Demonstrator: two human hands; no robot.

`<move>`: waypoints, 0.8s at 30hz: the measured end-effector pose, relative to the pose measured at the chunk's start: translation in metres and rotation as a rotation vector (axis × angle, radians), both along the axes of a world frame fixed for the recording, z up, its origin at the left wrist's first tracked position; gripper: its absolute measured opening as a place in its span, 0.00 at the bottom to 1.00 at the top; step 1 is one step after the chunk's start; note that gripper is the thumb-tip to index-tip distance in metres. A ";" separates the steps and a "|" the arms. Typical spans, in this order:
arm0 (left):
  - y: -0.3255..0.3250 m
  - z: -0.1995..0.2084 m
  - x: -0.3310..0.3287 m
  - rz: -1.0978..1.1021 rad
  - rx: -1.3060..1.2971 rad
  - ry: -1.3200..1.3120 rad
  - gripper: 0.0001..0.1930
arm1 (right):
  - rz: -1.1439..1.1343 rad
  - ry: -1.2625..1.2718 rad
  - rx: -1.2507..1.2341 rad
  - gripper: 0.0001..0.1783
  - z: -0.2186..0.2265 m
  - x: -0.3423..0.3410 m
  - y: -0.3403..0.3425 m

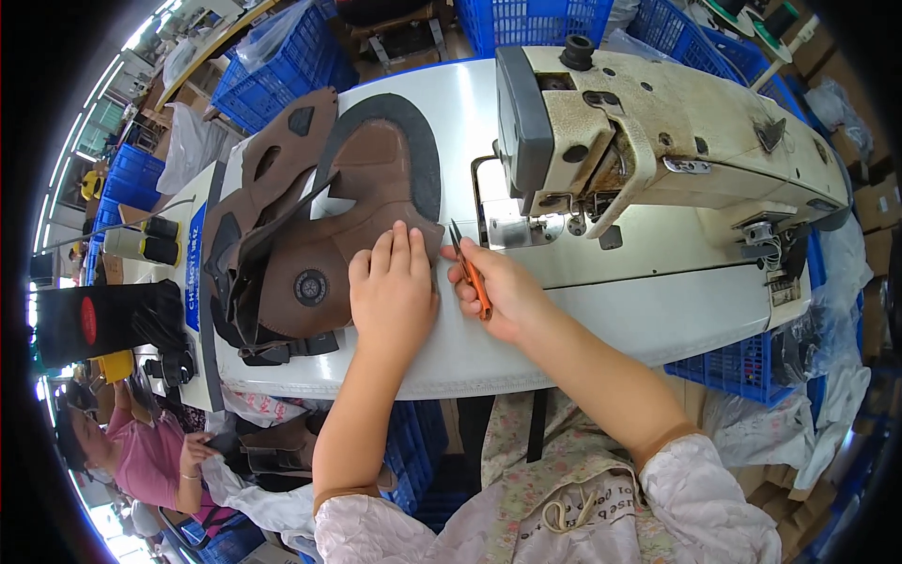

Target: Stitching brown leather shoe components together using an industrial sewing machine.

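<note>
My left hand (390,287) lies flat, fingers stretched out, on the brown shoe upper (291,254). This upper has black trim and a round dark emblem; several of its parts overlap, so some edges are hidden. In my right hand (503,291) is a pair of orange-handled thread snips (474,277), with the dark blades pointing away from me. The blade tips are beside the upper's right edge. To the right of both hands stands a cream-coloured sewing machine (658,141), its needle area just beyond the snips.
The white table (451,352) carries a ruler strip along its near edge. Thread cones (160,240) and a black machine part (103,324) are at left. Blue crates (282,70) stand behind. At lower left sits a co-worker (150,461) holding a dark piece.
</note>
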State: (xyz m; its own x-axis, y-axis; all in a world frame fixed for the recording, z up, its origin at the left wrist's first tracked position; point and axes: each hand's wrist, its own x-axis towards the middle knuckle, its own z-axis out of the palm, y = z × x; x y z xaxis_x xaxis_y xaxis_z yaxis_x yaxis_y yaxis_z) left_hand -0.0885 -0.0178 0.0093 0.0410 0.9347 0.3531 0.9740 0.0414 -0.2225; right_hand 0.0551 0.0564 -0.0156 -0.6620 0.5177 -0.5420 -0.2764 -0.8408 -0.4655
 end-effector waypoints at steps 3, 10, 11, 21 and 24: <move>0.000 0.001 -0.001 -0.013 0.008 -0.017 0.35 | -0.010 0.018 -0.019 0.22 -0.005 0.000 -0.003; -0.002 0.001 -0.001 -0.008 0.005 -0.014 0.34 | -0.058 0.003 -0.014 0.23 -0.003 -0.002 -0.009; -0.002 0.000 -0.001 -0.009 0.003 -0.017 0.34 | -0.059 0.003 -0.012 0.23 -0.003 -0.003 -0.007; -0.004 0.000 0.002 -0.006 -0.017 -0.004 0.35 | -0.047 0.023 0.040 0.21 -0.003 0.005 -0.006; -0.010 0.001 0.004 -0.020 -0.007 -0.002 0.35 | 0.066 0.083 0.127 0.23 0.006 0.035 -0.014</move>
State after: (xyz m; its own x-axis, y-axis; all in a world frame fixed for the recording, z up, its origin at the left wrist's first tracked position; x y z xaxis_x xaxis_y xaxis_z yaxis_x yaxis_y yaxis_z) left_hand -0.0847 -0.0275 0.0102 0.0594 0.9361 0.3466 0.9750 0.0200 -0.2211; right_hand 0.0899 0.0419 -0.0097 -0.7367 0.5326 -0.4166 -0.2645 -0.7940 -0.5473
